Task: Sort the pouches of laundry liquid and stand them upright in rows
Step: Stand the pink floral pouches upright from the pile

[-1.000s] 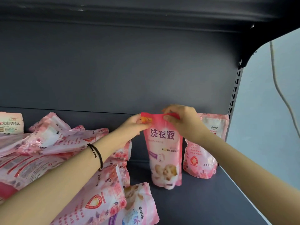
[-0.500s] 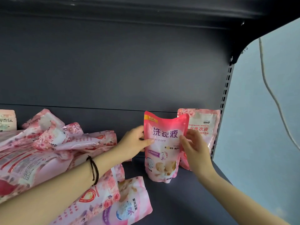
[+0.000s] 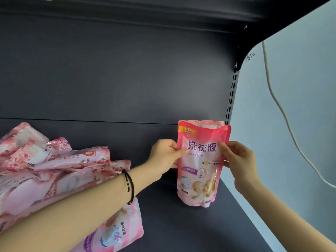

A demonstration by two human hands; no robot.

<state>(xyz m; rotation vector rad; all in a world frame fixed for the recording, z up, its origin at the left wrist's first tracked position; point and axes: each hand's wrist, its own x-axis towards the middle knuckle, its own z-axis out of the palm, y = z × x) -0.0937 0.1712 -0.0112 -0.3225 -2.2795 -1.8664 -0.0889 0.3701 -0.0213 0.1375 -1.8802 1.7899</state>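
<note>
Two hands are steadying one pink pouch (image 3: pixel 199 166) that is standing upright on the dark shelf (image 3: pixel 181 226), close to its right end and directly in front of a second pouch (image 3: pixel 201 123), of which only the top edge is showing above it. Placing it there is probably meant to start a front-to-back row, with the printed face turned outward so the label reads from the aisle.

The left hand (image 3: pixel 166 154) is gripping the pouch's left edge, thumb pressed on the front and the other fingers curled behind, so the film is being pinched between them. The right hand (image 3: pixel 238 158) is doing the same on the opposite edge, its thumb lying on the front near the large characters while the remaining fingers wrap out of view behind. Holding both sides at mid-height seems sensible: the pouch is soft and liquid-filled, its top corner is already leaning to the right, and a single grip would likely let it slump or topple.

Its base is resting on the shelf, so the step in hand looks like squaring and settling rather than carrying.

Further left, well apart from the standing pair, a heap of pink pouches (image 3: pixel 54 171) is lying flat and overlapped, and one more pouch (image 3: pixel 116 233) is lying under the left forearm, which is wearing a black wrist cord (image 3: pixel 130 186). Those are still waiting to be sorted, so most of the task appears to remain.
</note>
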